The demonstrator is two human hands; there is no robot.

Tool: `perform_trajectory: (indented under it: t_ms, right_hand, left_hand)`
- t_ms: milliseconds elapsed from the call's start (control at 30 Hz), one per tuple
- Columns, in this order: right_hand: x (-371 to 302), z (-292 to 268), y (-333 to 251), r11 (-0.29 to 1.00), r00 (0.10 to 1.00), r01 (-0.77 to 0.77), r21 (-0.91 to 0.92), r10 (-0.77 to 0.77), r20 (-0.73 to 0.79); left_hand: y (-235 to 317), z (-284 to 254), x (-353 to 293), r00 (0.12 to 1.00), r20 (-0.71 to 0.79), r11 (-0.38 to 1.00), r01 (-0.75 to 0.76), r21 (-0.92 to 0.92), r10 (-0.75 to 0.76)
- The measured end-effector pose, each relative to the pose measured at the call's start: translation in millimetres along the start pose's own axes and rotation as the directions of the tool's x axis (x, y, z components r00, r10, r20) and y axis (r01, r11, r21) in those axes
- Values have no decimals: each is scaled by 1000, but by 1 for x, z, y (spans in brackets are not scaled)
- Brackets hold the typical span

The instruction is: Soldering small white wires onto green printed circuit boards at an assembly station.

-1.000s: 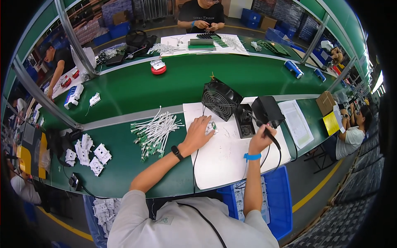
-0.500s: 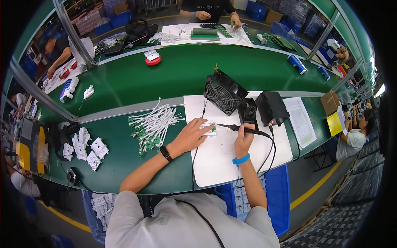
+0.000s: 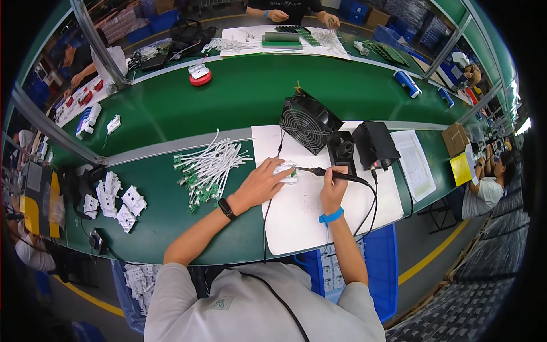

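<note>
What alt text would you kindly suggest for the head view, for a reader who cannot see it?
The person's right hand holds a soldering iron, its tip at a small white part that the left hand touches on a white sheet. A black fan stands beyond; white cables lie to the left.

Bright, even light washes over the white sheet [image 3: 302, 228] here, a faint sheen lies on the green belt [image 3: 239, 91], whose edges bow, and the corners go black.
</note>
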State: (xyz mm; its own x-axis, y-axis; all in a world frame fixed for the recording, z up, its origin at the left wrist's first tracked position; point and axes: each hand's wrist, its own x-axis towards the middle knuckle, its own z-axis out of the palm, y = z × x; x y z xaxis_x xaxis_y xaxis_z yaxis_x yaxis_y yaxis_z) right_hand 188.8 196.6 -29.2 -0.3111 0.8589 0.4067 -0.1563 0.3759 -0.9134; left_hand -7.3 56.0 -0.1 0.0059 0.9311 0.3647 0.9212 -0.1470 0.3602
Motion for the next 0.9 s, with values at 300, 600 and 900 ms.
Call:
perform_trajectory:
  t_ms: [300,600,900]
  right_hand:
    - [-4,-7,5,999,996,28,-16,-29,-81]
    - [-9,-8,-3,995,994,92,-26,-91,57]
    - [-12,-8,1,998,996,42,-37,-39,77]
  left_hand:
    - [-5,-5,2,999,33,998,-35,49,33]
    - [-7,-11,4,995,95,999,27,-27,-24]
    - [-1,-17,8,994,105,999,45,-22,-42]
